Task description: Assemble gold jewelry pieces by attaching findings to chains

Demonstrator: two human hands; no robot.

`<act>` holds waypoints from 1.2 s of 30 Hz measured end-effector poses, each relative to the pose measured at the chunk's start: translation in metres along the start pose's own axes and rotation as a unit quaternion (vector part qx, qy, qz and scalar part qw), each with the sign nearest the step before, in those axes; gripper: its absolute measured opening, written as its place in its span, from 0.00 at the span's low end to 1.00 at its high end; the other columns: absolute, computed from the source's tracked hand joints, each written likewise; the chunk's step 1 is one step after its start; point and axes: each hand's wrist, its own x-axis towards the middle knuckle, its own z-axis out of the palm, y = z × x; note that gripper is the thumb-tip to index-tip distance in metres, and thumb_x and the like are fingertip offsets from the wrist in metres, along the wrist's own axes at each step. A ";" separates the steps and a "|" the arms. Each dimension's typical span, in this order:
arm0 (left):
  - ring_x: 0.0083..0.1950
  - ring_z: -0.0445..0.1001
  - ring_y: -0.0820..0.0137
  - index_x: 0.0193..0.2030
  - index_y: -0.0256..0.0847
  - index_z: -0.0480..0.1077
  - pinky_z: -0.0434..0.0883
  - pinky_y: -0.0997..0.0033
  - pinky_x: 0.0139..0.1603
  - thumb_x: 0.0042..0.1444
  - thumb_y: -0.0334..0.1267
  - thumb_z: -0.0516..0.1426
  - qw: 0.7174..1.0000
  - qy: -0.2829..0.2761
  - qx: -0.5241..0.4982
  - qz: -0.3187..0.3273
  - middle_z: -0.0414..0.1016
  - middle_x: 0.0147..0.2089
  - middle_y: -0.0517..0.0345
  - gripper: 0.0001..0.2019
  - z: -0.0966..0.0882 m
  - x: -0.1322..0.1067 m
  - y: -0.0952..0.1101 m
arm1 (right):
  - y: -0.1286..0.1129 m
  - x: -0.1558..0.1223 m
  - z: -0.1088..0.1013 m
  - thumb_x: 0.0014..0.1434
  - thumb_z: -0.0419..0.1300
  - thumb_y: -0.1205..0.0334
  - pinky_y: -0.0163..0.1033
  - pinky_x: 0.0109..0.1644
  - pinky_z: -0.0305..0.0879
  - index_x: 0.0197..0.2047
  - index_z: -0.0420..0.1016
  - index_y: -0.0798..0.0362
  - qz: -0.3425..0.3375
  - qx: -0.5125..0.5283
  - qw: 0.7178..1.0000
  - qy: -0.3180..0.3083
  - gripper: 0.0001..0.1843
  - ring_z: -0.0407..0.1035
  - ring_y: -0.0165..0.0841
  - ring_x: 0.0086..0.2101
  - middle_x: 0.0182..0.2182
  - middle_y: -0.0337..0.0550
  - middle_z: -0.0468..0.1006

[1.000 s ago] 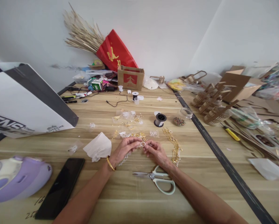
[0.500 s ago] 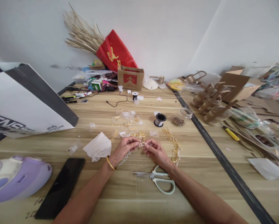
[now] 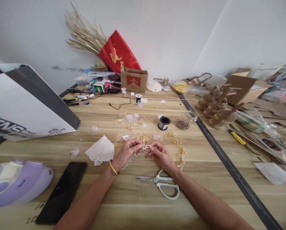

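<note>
My left hand [image 3: 128,152] pinches a small silver ring [image 3: 145,147] between thumb and forefinger. Opposite it, my right hand [image 3: 160,155] pinches a small, long silver piece that looks like a clasp [image 3: 148,146]; it touches the ring or is linked to it. Just behind my fingertips lies a heap of gold metal findings [image 3: 143,139]. A silver chain [image 3: 128,162] runs out beneath my left hand. Gold chains [image 3: 178,148] lie to the right of my right hand. Scissors [image 3: 154,180] with pale green handles rest in front of my right wrist.
A wire spool [image 3: 164,123] and a jar of beads [image 3: 184,124] stand behind. Small bags [image 3: 131,118] of findings lie mid-table. To the left are white paper [image 3: 101,151], a black phone [image 3: 61,193] and a large box [image 3: 33,108]. Small woven baskets [image 3: 217,111] stand right.
My fingers have shifted slightly, and the ring and the clasp-like piece now show more clearly between them. Everything else on the table lies as before.
</note>
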 end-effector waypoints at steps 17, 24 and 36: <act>0.31 0.68 0.71 0.36 0.35 0.77 0.64 0.74 0.33 0.53 0.42 0.56 0.975 -0.008 0.218 0.030 0.76 0.30 0.56 0.13 0.009 -0.001 0.007 | 0.004 0.000 0.002 0.48 0.66 0.54 0.30 0.22 0.59 0.38 0.71 0.51 -0.052 -0.089 0.995 -0.015 0.16 0.61 0.25 0.22 0.24 0.35 0.69; 0.32 0.69 0.71 0.33 0.34 0.76 0.64 0.74 0.33 0.55 0.44 0.54 0.976 -0.025 0.215 0.033 0.74 0.29 0.57 0.15 0.009 -0.005 0.014 | 0.005 -0.003 0.002 0.51 0.64 0.54 0.31 0.25 0.61 0.45 0.72 0.54 -0.021 -0.149 0.987 -0.061 0.19 0.62 0.25 0.23 0.28 0.38 0.71; 0.33 0.68 0.70 0.34 0.35 0.74 0.64 0.73 0.36 0.56 0.43 0.54 0.978 -0.044 0.200 0.035 0.74 0.31 0.57 0.13 0.005 -0.004 0.015 | 0.002 -0.006 0.004 0.48 0.66 0.51 0.31 0.26 0.59 0.36 0.69 0.54 -0.008 -0.184 0.981 -0.058 0.18 0.61 0.26 0.24 0.25 0.35 0.66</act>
